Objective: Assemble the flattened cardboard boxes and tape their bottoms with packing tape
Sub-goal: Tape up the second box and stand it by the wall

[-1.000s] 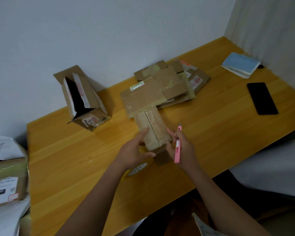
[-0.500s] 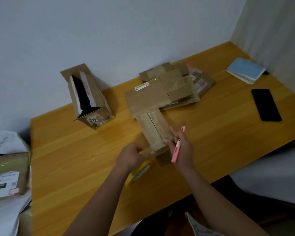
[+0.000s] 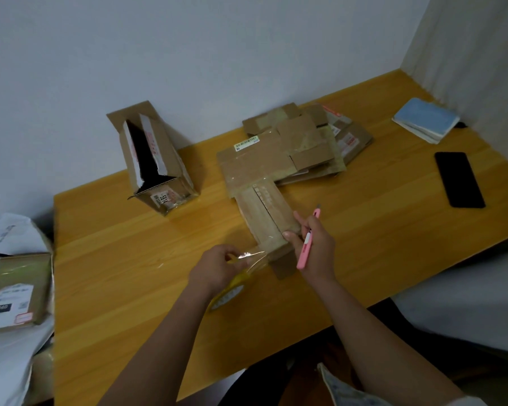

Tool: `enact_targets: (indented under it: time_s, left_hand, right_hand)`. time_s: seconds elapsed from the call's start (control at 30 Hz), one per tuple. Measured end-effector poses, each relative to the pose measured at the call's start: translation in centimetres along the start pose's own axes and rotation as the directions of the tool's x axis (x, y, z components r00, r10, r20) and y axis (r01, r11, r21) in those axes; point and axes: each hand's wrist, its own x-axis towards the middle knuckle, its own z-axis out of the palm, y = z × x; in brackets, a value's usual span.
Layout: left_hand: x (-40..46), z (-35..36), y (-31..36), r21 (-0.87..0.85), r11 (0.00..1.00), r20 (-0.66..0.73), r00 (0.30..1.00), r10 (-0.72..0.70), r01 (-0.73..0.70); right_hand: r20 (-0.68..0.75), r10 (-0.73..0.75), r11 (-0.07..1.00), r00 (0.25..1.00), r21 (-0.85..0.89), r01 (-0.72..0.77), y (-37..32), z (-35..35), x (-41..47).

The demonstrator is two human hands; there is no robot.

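Wooden table [image 3: 106,259] by white wall | left hand [image 3: 214,269] grips one tape roll [image 3: 229,290], strip stretched to box [image 3: 269,219] | right hand [image 3: 314,244] holds one pink cutter [image 3: 305,247], fingers on box | flat boxes [image 3: 294,148] behind box | one open box [image 3: 156,159] left of it | one phone [image 3: 459,178] right

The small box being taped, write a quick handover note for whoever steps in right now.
Left hand: grips the yellow tape roll, with a clear tape strip stretched to the small box.
Right hand: pins the box's near end, with a pink utility knife held in its fingers.
Elsewhere: one assembled box stands by the wall; the stack of flattened boxes lies behind the small box.
Done: tape laid along the small box's seam.
Left: cut the strip, press it down, then build and tape the stack.
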Motion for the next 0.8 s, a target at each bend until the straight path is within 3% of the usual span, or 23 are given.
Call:
enact_targets:
  time_s: [0.2,0.4,0.63,0.8]
  left_hand:
    - [-0.5,-0.4,-0.9,-0.200,0.976,0.071,0.993,0.097,-0.081]
    - [0.0,-0.4,0.2,-0.003,0.999,0.022,0.999,0.048,-0.048]
    - [-0.8,-1.1,0.0,-0.261,0.961,0.046,0.993,0.105,-0.089]
    - [-0.7,-0.7,-0.6,-0.262,0.961,0.043,0.994,0.103,-0.088]
  right_hand:
    - [0.022,0.038,0.999,0.999,0.010,-0.038,0.6,0.0,0.0]
    - [0.042,0.029,1.000,0.999,0.000,-0.029,-0.2,-0.1,-0.1]
    - [0.055,-0.016,0.987,0.998,-0.156,0.025,-0.8,-0.2,-0.4]
    - [0.055,-0.325,0.936,0.944,-0.121,0.330,-2.1,-0.7,-2.0]
